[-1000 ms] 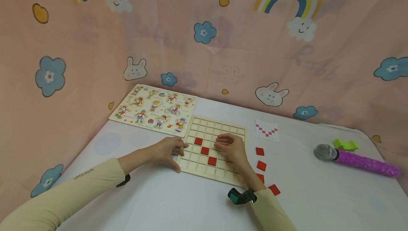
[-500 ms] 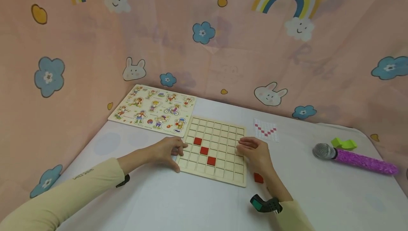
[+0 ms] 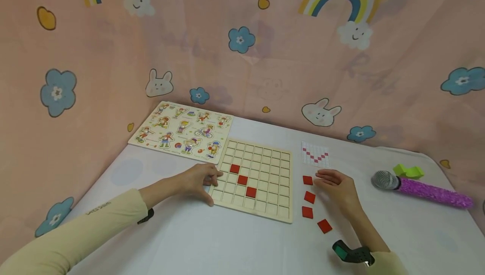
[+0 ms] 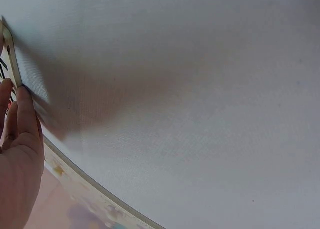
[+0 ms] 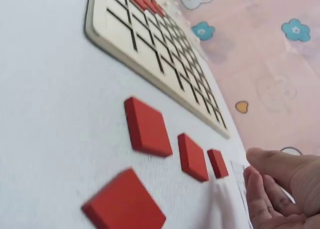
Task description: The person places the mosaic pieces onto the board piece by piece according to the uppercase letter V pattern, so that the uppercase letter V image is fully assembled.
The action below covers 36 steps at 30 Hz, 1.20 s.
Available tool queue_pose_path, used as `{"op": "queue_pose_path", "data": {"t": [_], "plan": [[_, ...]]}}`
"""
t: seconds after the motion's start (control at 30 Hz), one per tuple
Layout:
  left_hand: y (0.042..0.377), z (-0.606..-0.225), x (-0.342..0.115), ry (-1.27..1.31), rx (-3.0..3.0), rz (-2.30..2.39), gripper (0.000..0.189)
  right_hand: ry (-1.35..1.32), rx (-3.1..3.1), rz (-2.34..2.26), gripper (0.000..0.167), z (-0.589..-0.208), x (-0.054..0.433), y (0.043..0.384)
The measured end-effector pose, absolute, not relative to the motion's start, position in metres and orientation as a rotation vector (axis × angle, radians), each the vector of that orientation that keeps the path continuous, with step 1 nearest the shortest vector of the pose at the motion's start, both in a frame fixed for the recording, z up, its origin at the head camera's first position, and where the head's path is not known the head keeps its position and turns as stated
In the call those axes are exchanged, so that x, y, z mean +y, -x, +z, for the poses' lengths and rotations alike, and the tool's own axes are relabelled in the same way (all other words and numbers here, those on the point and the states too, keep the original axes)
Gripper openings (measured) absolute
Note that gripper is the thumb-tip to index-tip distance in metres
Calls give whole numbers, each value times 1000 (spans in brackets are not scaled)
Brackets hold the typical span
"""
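Note:
A wooden grid board (image 3: 265, 215) lies on the white table with a diagonal of red tiles (image 3: 242, 180) set in its cells. My left hand (image 3: 197, 181) grips the board's left edge, thumb near the front corner and curled fingers further up the side. In the left wrist view, fingertips (image 4: 25, 101) meet that edge. To the right of the board lie several loose red square tiles (image 3: 309, 197). My right hand (image 3: 338, 188) hovers beside the farthest loose tile (image 3: 307, 180), fingers relaxed and holding nothing; the right wrist view shows a gap between thumb and fingers.
A pattern card (image 3: 315, 154) with a red V lies behind the loose tiles. A picture puzzle board (image 3: 182, 129) stands at the back left, touching the grid board's corner. On the right are a purple microphone (image 3: 432, 193) and a lime green block (image 3: 408, 171).
My right hand has moved from over the grid board rightward, past its edge, to the loose tiles, uncovering them. My left hand has stayed on the board's edge.

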<state>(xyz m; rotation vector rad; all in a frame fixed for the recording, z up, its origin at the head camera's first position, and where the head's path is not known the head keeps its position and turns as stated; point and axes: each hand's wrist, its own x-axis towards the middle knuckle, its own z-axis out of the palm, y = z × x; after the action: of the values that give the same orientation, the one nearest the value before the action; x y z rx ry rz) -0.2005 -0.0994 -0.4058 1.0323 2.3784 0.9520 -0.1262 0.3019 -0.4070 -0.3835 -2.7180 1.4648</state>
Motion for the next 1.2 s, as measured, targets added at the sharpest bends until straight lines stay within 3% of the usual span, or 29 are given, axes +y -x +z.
{"op": "queue_pose_path", "data": {"t": [0.47, 0.8, 1.2], "plan": [[203, -409, -101, -1051, 2368, 955, 41, -114, -2853, 1457, 46, -431, 340, 144], [202, -408, -100, -1058, 2397, 928, 40, -157, -2857, 1432, 39, -436, 342, 152], [201, -407, -101, -1080, 2402, 920, 41, -19, -2810, 1367, 41, -433, 336, 148]]}}
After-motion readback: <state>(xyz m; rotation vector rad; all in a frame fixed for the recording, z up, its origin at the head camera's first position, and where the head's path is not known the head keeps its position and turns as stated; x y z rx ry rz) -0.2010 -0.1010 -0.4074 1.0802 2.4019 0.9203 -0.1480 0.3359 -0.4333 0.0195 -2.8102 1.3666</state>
